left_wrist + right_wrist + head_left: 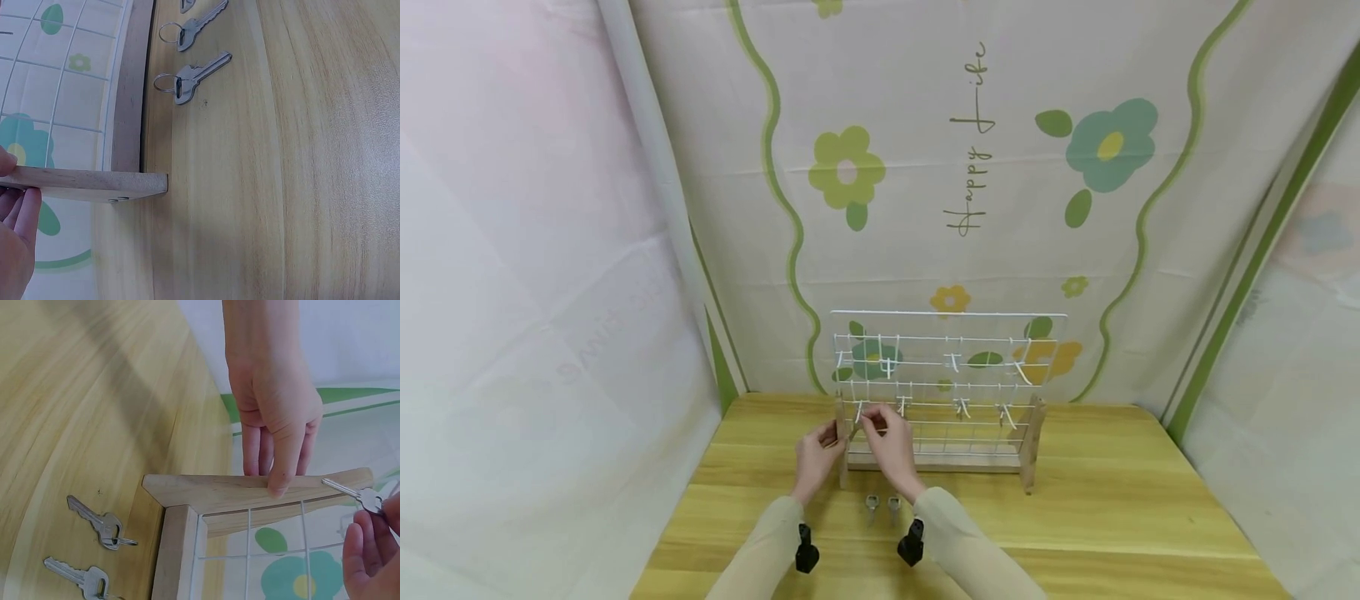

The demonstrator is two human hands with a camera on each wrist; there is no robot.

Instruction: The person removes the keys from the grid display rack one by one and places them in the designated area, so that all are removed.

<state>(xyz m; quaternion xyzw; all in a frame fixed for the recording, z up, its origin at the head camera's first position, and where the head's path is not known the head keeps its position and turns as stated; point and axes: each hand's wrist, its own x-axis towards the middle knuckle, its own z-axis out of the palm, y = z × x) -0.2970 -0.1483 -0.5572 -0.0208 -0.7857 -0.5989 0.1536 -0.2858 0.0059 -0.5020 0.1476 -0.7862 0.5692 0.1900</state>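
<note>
My left hand (817,462) grips the wooden side support (94,180) of a white wire grid rack (947,314), its thumb on one face and its fingers on the other. Between thumb and fingers, my right hand (891,446) pinches a silver key (370,501) by its ring end, blade pointing away from the fingertips. This key is right by the leftmost hook (859,410) of the rack's lower row. Two more silver keys with rings, a left key (872,503) and a right key (894,504), lie on the table in front of the rack.
Other white hooks (953,362) stick out from the grid in two rows, and small things hang on several lower ones (962,408). The rack stands on a wood-grain table (1120,500). Flower-printed cloth (910,250) rises behind it, with pale cloth at both sides.
</note>
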